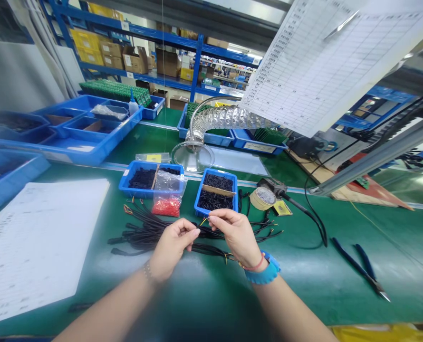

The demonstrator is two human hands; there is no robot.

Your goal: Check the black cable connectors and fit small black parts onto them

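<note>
My left hand [174, 244] pinches a black cable close to its end, where thin coloured wires [203, 221] come out, one of them yellow. My right hand [235, 235] has thumb and forefinger closed at the tips of those wires; whether a small part sits between them is too small to tell. Under and behind both hands lies a bundle of black cables [143, 232], some with bare coloured ends. Just beyond my right hand stands a blue bin [235, 202] of small black pieces, split by a cardboard divider.
Another blue bin [136, 191] and a bag of red pieces [166, 206] sit behind the cables. A round tin [262, 198], a soldering iron holder [273, 186] and blue-handled pliers [366, 273] are at right. Paper sheets [43, 237] lie left. A fume duct [220, 118] stands behind.
</note>
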